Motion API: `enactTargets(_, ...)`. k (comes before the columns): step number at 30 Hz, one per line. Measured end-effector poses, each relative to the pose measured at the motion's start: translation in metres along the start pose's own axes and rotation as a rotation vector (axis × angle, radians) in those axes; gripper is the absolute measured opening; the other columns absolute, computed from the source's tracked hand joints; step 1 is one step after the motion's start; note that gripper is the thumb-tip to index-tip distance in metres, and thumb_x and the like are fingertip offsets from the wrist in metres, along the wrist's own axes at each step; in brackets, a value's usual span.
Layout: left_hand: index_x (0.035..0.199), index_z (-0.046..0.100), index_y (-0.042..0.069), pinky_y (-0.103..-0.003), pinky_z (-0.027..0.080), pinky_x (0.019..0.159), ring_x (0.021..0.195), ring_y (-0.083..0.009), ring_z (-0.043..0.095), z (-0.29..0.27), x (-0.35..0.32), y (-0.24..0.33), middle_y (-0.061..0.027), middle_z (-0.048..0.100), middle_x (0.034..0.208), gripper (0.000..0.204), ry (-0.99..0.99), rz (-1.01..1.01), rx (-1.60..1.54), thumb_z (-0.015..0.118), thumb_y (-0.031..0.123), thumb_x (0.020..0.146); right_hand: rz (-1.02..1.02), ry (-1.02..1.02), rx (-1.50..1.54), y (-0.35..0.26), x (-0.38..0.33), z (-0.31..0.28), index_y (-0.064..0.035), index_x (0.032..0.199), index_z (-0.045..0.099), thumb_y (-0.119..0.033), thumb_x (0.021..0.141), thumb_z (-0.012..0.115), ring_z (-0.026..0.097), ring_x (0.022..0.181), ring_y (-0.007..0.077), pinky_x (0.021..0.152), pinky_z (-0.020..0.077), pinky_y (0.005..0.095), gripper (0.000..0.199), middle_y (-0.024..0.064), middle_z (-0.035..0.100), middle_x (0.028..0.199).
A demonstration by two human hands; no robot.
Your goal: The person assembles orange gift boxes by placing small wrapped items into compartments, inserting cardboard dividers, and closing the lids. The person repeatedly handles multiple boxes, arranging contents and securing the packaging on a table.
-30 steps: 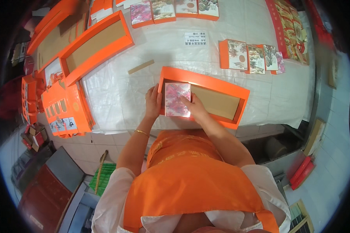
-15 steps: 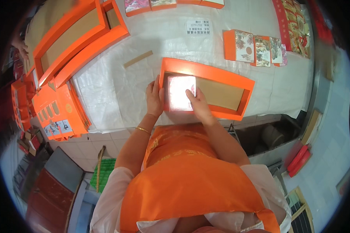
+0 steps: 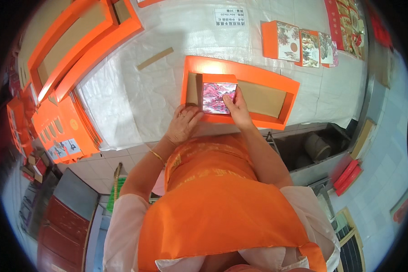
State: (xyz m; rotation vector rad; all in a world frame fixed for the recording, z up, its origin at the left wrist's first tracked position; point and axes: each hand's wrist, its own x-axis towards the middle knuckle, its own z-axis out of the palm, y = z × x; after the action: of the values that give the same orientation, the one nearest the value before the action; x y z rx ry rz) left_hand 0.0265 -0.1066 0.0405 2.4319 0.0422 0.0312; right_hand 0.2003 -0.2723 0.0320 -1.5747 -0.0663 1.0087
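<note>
A wide orange tray box with a brown cardboard floor lies on the white table. In its left part sits a small orange box with a pink and red landscape picture on top. My right hand rests on that small box's right lower corner, fingers pressing it. At the tray's near left corner, just beside the small box, my left hand lies with a thin bangle on the wrist. An orange apron covers my front.
Three more small picture boxes stand at the back right. Large orange box lids and flat orange sheets lie on the left. A cardboard strip and a white label rest on the table cover. A dark bin is below the table's edge.
The small picture box has gone down from my raised hands into the tray's left end. My left hand has slid off it to the tray's corner; my head has tilted.
</note>
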Motion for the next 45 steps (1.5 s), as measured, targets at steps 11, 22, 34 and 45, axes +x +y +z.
enactTargets(11,0.112,0.054,0.011,-0.049,0.036,0.102,0.098,-0.0249,0.062,0.015,0.007,-0.005,-0.0059,0.066,0.103,0.054,0.139,-0.038,0.038,0.083,0.035,0.074,-0.058,0.029,-0.158,-0.01,-0.005,0.005,0.0023,0.146,0.033,-0.016,0.101,0.058,0.051,0.119,0.0165,0.105,0.0402,0.0328,0.055,0.0112,0.054,0.131)
enactTargets(22,0.116,0.056,0.01,-0.048,0.033,0.102,0.102,-0.0248,0.059,0.0,0.018,0.01,-0.0067,0.063,0.105,0.05,0.052,-0.121,0.016,0.081,0.027,0.077,-0.187,0.297,0.056,-0.015,-0.044,-0.062,-0.0005,0.142,0.039,-0.014,0.099,0.06,0.05,0.119,0.0146,0.103,0.0399,0.0314,0.049,0.0086,0.053,0.131)
enactTargets(34,0.151,0.033,0.008,-0.046,0.039,0.101,0.118,-0.0261,0.052,-0.005,0.18,-0.011,-0.0098,0.052,0.127,0.085,-0.08,0.225,0.499,0.074,0.039,0.083,0.077,0.333,0.14,-0.005,-0.064,-0.131,0.0002,0.14,0.046,-0.017,0.1,0.059,0.054,0.108,0.0111,0.097,0.0425,0.027,0.045,0.0045,0.06,0.123)
enactTargets(45,0.149,0.034,0.004,-0.041,0.047,0.087,0.104,-0.0258,0.06,0.019,0.193,-0.025,-0.0096,0.059,0.117,0.068,-0.145,0.259,0.696,0.06,0.017,0.088,0.077,0.169,-0.118,0.008,-0.034,-0.104,0.0032,0.137,0.046,-0.018,0.098,0.063,0.057,0.107,0.0147,0.095,0.0456,0.0307,0.048,0.0106,0.062,0.118)
